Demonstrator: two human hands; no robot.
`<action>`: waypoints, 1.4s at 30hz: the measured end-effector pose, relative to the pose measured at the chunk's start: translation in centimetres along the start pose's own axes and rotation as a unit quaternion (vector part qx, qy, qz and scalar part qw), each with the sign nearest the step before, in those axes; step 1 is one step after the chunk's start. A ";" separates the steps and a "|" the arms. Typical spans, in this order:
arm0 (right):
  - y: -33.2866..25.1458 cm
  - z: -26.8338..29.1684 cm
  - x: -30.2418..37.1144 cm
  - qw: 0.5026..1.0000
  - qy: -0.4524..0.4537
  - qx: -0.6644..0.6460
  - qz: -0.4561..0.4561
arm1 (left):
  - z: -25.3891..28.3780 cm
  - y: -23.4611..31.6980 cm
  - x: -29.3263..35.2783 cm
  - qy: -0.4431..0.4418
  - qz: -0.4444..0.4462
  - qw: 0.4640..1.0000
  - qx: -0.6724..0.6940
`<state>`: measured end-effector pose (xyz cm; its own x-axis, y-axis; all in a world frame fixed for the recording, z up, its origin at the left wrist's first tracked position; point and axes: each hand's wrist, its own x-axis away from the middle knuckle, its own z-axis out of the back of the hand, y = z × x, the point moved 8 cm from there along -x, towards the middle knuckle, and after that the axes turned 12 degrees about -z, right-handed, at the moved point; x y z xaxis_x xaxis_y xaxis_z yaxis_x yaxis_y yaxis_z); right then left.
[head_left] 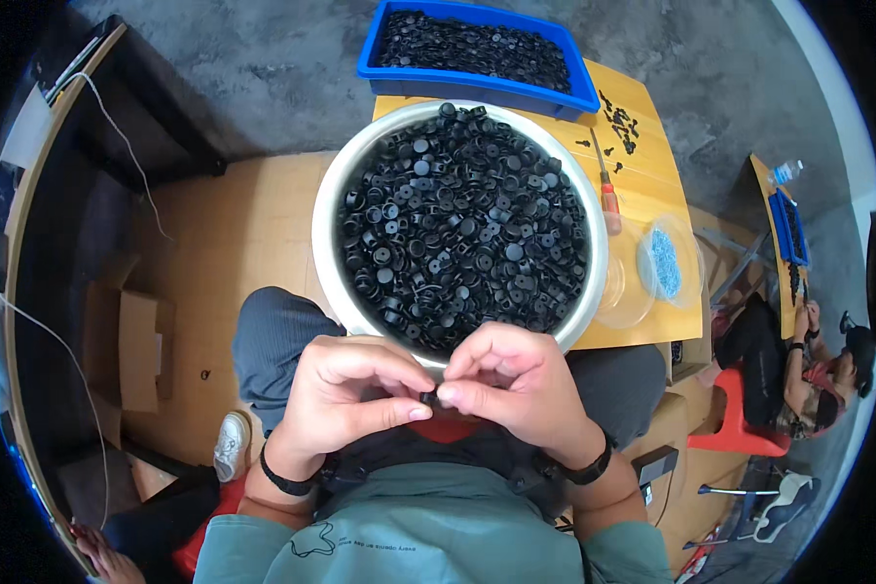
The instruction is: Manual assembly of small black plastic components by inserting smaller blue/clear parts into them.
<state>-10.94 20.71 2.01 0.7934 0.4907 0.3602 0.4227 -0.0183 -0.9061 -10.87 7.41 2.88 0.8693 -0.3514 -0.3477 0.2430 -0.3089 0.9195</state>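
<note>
Pinching a small black part (427,398), the left hand (336,389) holds it just off the silvery bowl's (326,234) near rim, out past the bench's (657,175) near edge; the right hand (516,384) meets it, grip unclear. Looks like close two-handed fingertip work, calling for steady, matched pressure next.

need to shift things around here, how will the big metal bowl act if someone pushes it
The bowl is probably heavy to push, since loose black parts are heaped right across it. Its smooth, shiny metal wall looks stiff, so it should hold its shape. A sharp jolt or tilt could well spill some parts, as nothing covers them.
</note>
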 end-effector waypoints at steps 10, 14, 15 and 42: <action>-5.0 -0.3 -6.2 0.731 0.280 0.582 0.219 | 3.5 -1.4 3.0 0.164 0.016 0.974 0.157; -4.7 -1.2 -6.7 0.708 0.270 0.629 0.174 | 3.6 -1.2 3.3 0.160 0.006 0.978 0.137; -4.7 -1.3 -6.8 0.706 0.270 0.632 0.171 | 3.6 -1.1 3.3 0.160 0.003 0.978 0.136; -5.2 -0.8 2.7 0.924 0.113 0.288 0.224 | -1.3 1.1 1.3 0.095 -0.042 0.989 0.105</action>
<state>-10.63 21.50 7.89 0.9312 0.3497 -0.1026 -0.2225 0.3226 -0.9200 -8.87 7.78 3.72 0.9198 -0.1497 -0.3628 0.2409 -0.5143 0.8231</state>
